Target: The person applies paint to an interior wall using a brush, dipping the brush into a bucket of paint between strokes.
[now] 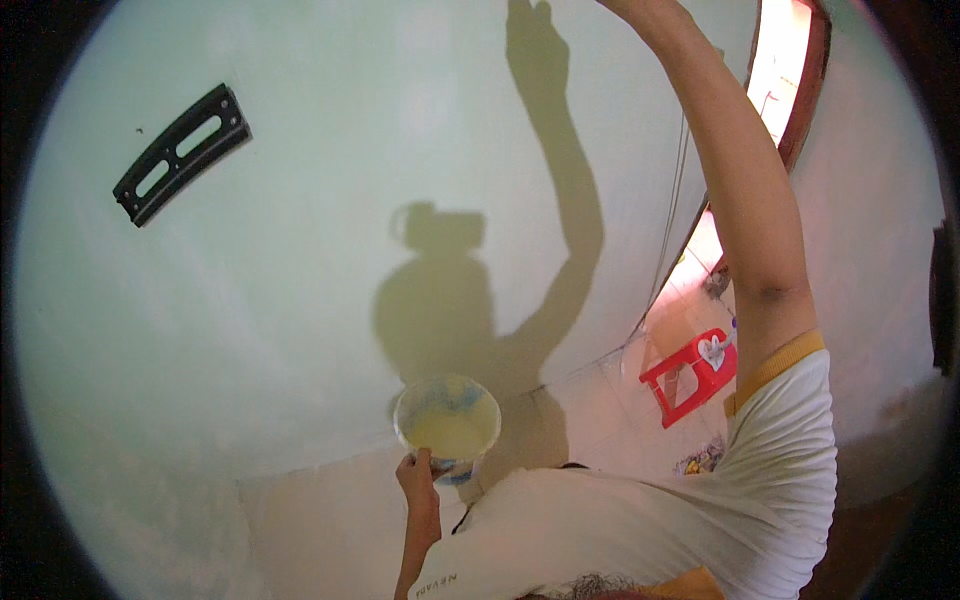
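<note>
My left hand (420, 474) is closed on the near rim of a round plastic tub (404, 416) with blue patches on its wall. Its thumb lies over the rim, and the other fingers are partly hidden behind and below. Inside the tub is a pale yellowish liquid (447, 430). Stretched high toward the wall, my right arm (745, 190) leaves the picture at the top edge, so the right hand itself is out of view. A shadow (540, 60) of that raised arm and hand falls on the pale green wall (300, 300).
A black slotted metal bracket (183, 155) is fixed to the wall at upper left. Beside the bright doorway (780, 60) at right, a red plastic stool (690, 375) stands on the tiled floor (600, 430). A small multicoloured heap (700, 460) lies near my sleeve.
</note>
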`<state>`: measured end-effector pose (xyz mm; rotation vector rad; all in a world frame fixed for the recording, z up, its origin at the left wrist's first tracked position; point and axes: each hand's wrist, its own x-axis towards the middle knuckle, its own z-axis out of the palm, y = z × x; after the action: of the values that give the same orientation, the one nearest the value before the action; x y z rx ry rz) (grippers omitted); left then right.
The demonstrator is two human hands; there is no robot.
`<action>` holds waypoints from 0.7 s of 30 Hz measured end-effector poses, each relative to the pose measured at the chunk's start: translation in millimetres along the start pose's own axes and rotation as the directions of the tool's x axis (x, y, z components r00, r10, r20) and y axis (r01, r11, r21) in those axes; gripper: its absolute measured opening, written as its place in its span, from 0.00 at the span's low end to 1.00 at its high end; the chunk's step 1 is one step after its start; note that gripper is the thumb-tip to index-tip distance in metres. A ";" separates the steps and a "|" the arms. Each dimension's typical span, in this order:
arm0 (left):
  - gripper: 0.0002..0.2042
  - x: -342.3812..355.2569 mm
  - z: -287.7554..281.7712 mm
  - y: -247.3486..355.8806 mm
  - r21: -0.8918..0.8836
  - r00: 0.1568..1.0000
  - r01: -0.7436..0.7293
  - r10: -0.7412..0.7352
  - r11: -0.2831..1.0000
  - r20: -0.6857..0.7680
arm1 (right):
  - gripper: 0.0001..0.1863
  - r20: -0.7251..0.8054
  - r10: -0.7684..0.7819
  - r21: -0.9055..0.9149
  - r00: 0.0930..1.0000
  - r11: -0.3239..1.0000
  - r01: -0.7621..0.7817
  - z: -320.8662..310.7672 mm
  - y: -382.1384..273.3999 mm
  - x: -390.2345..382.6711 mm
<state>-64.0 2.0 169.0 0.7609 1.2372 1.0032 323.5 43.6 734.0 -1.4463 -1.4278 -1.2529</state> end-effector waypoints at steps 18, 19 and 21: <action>0.10 26.0 2.5 0.2 0.049 0.999 -0.019 0.017 0.999 0.034 | 0.19 0.762 0.240 0.126 0.601 0.856 -0.501 101.1 -78.3 -476.3; 0.10 30.7 2.4 -2.2 0.077 0.999 -0.019 0.017 0.997 0.032 | 0.18 0.783 0.219 0.174 0.583 0.822 -0.542 88.1 -78.1 -464.5; 0.10 14.6 20.4 19.8 0.097 0.999 -0.041 0.038 0.994 0.037 | 0.18 0.822 0.177 0.253 0.541 0.738 -0.626 48.1 -80.8 -414.8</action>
<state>-47.6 24.2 185.0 0.8784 1.2522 0.9635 289.8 -12.2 313.7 -1.8325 -1.5919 0.1689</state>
